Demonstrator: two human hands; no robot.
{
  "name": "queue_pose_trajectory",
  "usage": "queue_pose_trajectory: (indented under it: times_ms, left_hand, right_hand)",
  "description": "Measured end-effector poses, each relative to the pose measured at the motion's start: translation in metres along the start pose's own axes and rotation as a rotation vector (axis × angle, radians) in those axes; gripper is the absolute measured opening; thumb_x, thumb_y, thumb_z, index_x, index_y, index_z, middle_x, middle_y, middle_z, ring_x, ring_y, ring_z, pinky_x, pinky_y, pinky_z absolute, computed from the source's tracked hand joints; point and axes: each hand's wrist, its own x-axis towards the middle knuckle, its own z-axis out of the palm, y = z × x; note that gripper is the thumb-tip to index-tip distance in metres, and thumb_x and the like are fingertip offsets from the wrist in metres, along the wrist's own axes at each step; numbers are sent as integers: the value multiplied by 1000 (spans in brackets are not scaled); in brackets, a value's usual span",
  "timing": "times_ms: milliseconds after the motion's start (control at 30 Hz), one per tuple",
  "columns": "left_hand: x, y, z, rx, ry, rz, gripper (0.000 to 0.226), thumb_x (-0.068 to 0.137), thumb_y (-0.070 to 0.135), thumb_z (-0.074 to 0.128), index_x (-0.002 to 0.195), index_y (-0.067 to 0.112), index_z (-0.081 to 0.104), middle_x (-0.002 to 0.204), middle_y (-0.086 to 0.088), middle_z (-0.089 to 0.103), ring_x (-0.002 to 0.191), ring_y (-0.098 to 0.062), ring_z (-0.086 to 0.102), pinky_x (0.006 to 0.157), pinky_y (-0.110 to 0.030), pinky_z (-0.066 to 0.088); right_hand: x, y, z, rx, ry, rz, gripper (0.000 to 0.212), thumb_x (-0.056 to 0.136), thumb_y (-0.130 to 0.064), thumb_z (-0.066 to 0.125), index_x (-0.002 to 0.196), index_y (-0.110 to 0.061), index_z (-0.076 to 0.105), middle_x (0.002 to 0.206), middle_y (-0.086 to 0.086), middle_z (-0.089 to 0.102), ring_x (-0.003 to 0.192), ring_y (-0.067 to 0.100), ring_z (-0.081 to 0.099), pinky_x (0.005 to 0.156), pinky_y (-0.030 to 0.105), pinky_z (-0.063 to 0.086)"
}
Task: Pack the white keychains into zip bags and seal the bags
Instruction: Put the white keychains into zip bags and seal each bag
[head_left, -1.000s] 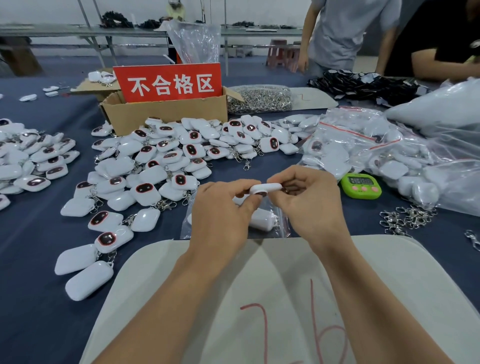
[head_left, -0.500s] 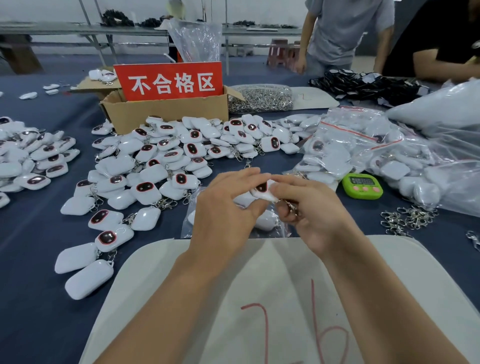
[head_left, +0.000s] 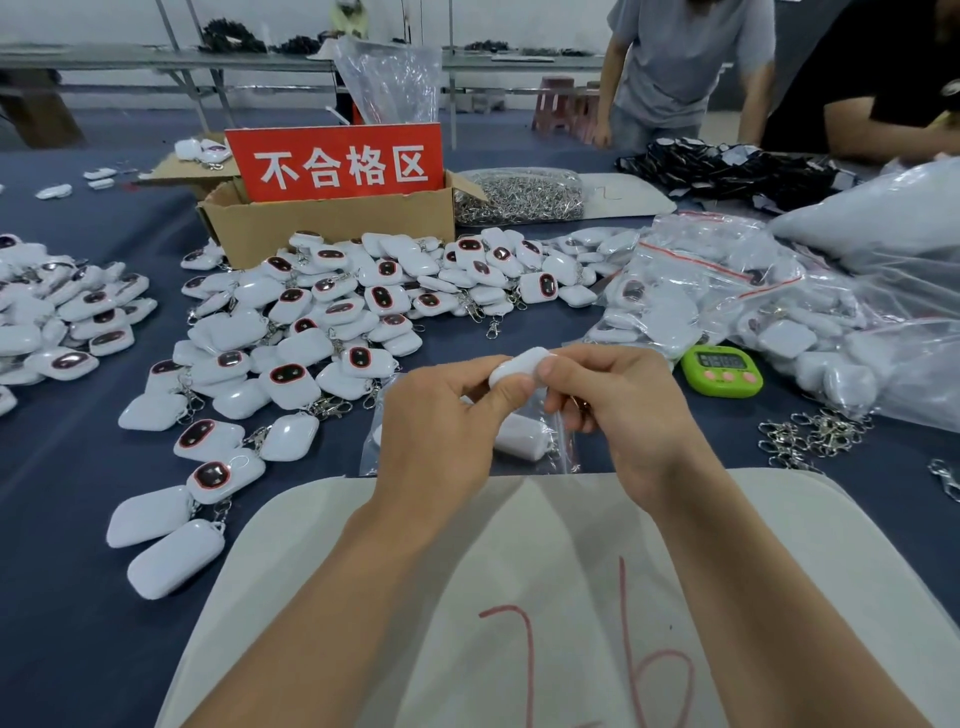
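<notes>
Beige mat (head_left: 545, 545) nearest, red scrawl on it. Just beyond, left hand (head_left: 441, 431) and right hand (head_left: 628, 410) both pinch one white keychain (head_left: 519, 366) by its edges, above a zip bag (head_left: 540, 447) lying on the blue cloth (head_left: 78, 519), one piece already inside. Looks light, hard glossy plastic, likely slippery; grip the flat sides, clasp could snag the bag mouth. Loose keychain pile (head_left: 311, 322) left, green timer (head_left: 722, 370) and stray clasps (head_left: 815, 431) right, cardboard box (head_left: 332, 228) behind. Nothing blocks the bag.

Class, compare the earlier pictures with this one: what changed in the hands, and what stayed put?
Left grip and right grip kept pinching the white keychain, rolling it so its dark face is now hidden. Zip bag beneath and green timer stayed put.
</notes>
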Motion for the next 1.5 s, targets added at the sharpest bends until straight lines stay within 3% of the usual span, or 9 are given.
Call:
queue_pose_trajectory:
  times_ms: [100, 267, 433, 567, 833, 1033, 1300, 1433, 1500]
  left_hand:
    - [3, -6, -8, 37, 199, -121, 20, 90, 38, 74, 109, 40, 78, 84, 28, 73, 84, 5, 65, 88, -19, 50]
    - [13, -18, -34, 144, 443, -246, 26, 90, 43, 66, 66, 34, 68, 67, 18, 67, 68, -10, 63, 73, -35, 52]
    - [-7, 1, 12, 547, 63, -99, 46, 76, 74, 49, 63, 34, 65, 58, 13, 61, 61, -8, 54, 56, -25, 32]
    - [-14, 7, 38, 733, -147, -72, 55, 72, 83, 39, 63, 33, 60, 68, 7, 66, 74, -21, 61, 54, -32, 21]
    - [-14, 6, 37, 596, -76, -40, 35, 88, 53, 46, 78, 26, 67, 69, 4, 66, 73, -22, 61, 62, -34, 37]
    - [-14, 4, 29, 422, -94, 34, 35, 93, 45, 48, 63, 26, 51, 57, 6, 50, 67, -20, 52, 61, -37, 30]
    - [22, -16, -28, 152, 481, -305, 51, 101, 42, 44, 63, 14, 62, 56, 2, 59, 66, -24, 59, 64, -37, 42]
    - [30, -37, -48, 443, 454, -290, 15, 96, 21, 54, 89, 22, 68, 86, 7, 67, 98, -28, 59, 79, -37, 40]
    - [29, -46, -49, 598, 277, -212, 37, 89, 6, 57, 121, 23, 67, 123, 3, 64, 126, -27, 48, 100, -37, 35]
  right_hand:
    - [5, 5, -8, -194, 286, 21, 11, 81, -25, 79, 70, -25, 79, 54, -5, 62, 50, 7, 50, 57, 23, 42]
    - [9, 4, -26, -530, 503, 83, 12, 74, -29, 73, 69, -39, 71, 47, -9, 60, 54, 13, 56, 57, 27, 43]
    - [13, 11, -22, -536, 416, 194, 19, 73, -28, 77, 60, -16, 70, 52, 0, 65, 60, 20, 57, 58, 27, 40]
    - [13, 10, -21, -447, 317, 193, 16, 75, -28, 77, 60, -25, 73, 52, 1, 66, 54, 12, 55, 56, 26, 39]
    - [12, 13, -15, -428, 254, 168, 26, 86, -29, 71, 63, -16, 73, 55, 0, 69, 41, 6, 52, 54, 25, 41]
    - [7, 10, -2, -588, 117, 130, 39, 88, -19, 57, 49, -13, 50, 45, -3, 48, 46, 10, 39, 49, 27, 33]
    - [7, 10, -16, -840, 110, 90, 20, 86, -20, 59, 71, -19, 73, 56, -3, 62, 55, 18, 48, 54, 26, 47]
    - [13, 14, -18, -694, 372, 18, 18, 87, -21, 64, 80, -13, 78, 61, 5, 63, 57, 19, 46, 54, 22, 41]
    - [12, 13, -16, -640, 434, -73, 17, 87, -18, 64, 79, -12, 78, 65, 5, 67, 58, 20, 50, 50, 15, 37]
